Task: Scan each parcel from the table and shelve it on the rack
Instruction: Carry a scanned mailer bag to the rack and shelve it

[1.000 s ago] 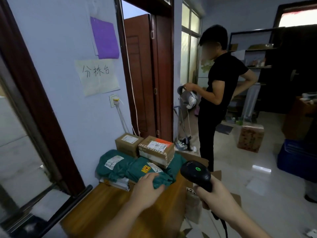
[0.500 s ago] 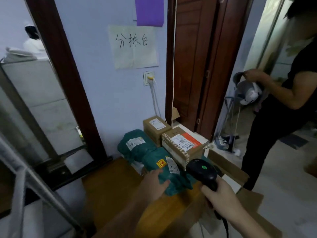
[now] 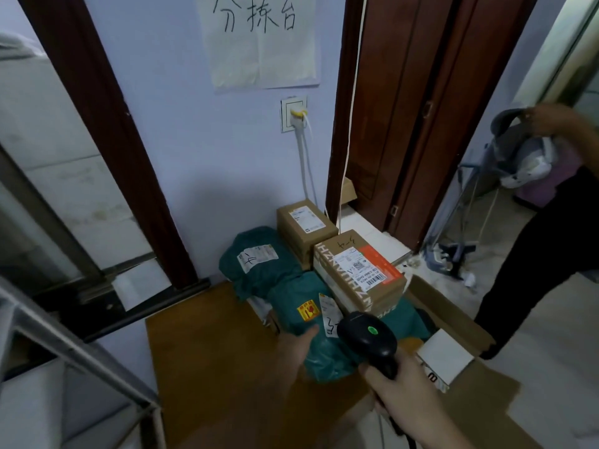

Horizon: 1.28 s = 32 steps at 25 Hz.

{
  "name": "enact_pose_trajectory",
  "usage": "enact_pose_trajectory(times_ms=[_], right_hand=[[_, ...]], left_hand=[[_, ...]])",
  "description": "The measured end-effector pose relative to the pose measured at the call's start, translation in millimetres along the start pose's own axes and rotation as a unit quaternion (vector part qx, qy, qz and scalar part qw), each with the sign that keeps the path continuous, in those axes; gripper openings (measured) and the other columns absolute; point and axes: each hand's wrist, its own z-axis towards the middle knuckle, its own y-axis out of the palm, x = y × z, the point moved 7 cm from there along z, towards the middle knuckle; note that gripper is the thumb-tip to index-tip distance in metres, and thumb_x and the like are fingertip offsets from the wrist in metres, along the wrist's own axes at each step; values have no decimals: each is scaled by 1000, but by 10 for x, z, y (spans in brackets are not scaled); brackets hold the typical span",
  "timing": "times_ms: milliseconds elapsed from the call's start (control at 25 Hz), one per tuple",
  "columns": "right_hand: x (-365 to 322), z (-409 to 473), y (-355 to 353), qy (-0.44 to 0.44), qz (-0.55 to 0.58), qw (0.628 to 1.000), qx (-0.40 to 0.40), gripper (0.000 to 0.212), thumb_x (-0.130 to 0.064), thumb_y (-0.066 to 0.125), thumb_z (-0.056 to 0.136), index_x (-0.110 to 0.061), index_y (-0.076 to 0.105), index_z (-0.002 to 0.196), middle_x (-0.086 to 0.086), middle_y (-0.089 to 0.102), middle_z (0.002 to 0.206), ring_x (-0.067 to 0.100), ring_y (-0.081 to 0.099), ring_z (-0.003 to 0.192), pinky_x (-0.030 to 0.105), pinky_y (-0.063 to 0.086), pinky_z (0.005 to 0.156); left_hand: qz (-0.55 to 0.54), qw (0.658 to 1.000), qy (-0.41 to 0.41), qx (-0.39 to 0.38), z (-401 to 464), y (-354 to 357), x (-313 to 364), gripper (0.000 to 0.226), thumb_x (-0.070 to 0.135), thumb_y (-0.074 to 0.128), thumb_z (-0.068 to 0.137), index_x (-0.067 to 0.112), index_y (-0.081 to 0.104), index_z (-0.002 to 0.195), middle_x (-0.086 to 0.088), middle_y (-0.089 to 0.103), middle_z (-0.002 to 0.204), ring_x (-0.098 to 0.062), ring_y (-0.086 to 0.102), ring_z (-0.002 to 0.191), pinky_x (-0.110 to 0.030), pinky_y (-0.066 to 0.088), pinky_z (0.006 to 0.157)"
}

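On the brown wooden table (image 3: 210,367) lie several parcels. My left hand (image 3: 293,354) rests flat on the near green bag parcel (image 3: 301,303), which carries a yellow sticker and a white label. My right hand (image 3: 402,396) grips a black barcode scanner (image 3: 368,337), its head with a green light over that bag's label. Behind it sit a second green bag (image 3: 259,264), a cardboard box with an orange-edged label (image 3: 359,273) and a plain cardboard box (image 3: 304,225) against the wall.
A grey metal rack (image 3: 64,351) stands at the left. A person in black (image 3: 551,247) stands at the right holding a bag. Flattened cardboard (image 3: 453,306) and a white card (image 3: 445,358) lie right of the table. A wall socket (image 3: 295,113) and a door (image 3: 421,108) are behind.
My view has turned down and closer to the table. The scanner has moved over the near green bag's label. My left hand stays on that bag.
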Motion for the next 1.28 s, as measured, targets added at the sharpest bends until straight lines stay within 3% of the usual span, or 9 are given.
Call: enact_pose_trajectory(times_ms=[160, 320, 400, 600, 720, 800, 880, 960, 1280], right_hand=[[166, 170, -28, 24, 15, 1000, -9, 15, -19, 74, 86, -22, 61, 94, -2, 60, 52, 15, 63, 43, 24, 46, 46], [405, 324, -79, 44, 18, 999, -12, 16, -22, 76, 82, -27, 62, 89, 1, 63, 59, 27, 66, 62, 39, 53, 64], [497, 390, -102, 50, 19, 998, -25, 19, -24, 76, 80, -31, 60, 87, 3, 64, 66, 31, 66, 72, 42, 55, 74], [607, 499, -161, 54, 41, 996, -55, 17, -20, 74, 84, -28, 61, 91, 7, 63, 67, 26, 63, 67, 33, 49, 68], [619, 555, -176, 61, 61, 993, -82, 14, -19, 72, 86, -25, 62, 93, 8, 62, 66, 26, 61, 66, 35, 46, 68], [643, 599, -162, 68, 67, 991, -92, 15, -18, 72, 86, -27, 62, 95, 5, 63, 67, 25, 61, 67, 37, 47, 70], [663, 627, -135, 64, 54, 992, -96, 18, -22, 74, 84, -29, 62, 95, 2, 65, 67, 24, 61, 69, 38, 48, 73], [653, 630, -91, 60, 44, 991, -111, 21, -24, 74, 83, -31, 61, 98, 0, 64, 69, 22, 60, 69, 38, 48, 74], [615, 630, 35, 45, 37, 990, -132, 19, -22, 74, 84, -27, 65, 100, -1, 63, 67, 21, 57, 68, 37, 47, 74]], left_hand=[[12, 997, -44, 56, 159, 107, -30, 118, 56, 94, 64, 3, 39, 154, -16, 54, 150, -34, 57, 132, -41, 49, 104], [152, 978, -48, 132, 259, 179, -60, 146, 77, 86, 57, 3, 12, 158, -17, 26, 159, -37, 34, 146, -50, 37, 118], [172, 970, -28, 172, 208, 205, -29, 136, 73, 86, 61, 3, 15, 154, -18, 28, 155, -38, 35, 143, -50, 37, 115], [154, 976, -18, 153, 312, 240, -113, 125, 82, 80, 58, 9, 38, 152, -15, 43, 148, -37, 46, 135, -49, 41, 114], [138, 979, -12, 148, 504, 202, -270, 101, 94, 65, 49, 14, 68, 111, -13, 62, 125, -32, 60, 114, -48, 53, 101], [57, 990, 4, 130, 398, 179, -228, 60, 70, 77, 76, 11, 67, 85, -19, 69, 114, -31, 66, 101, -47, 58, 92], [-31, 993, 7, 114, 274, 137, -203, 35, 40, 77, 93, 6, 69, 87, -19, 73, 112, -29, 69, 97, -47, 59, 90], [-108, 988, -2, 113, 124, 59, -263, 26, 32, 74, 97, 7, 73, 97, -15, 76, 109, -31, 71, 99, -49, 60, 90], [-245, 961, -61, 111, -280, -212, -865, 48, 29, 89, 80, 1, 70, 114, -14, 80, 104, -37, 74, 100, -49, 61, 78]])
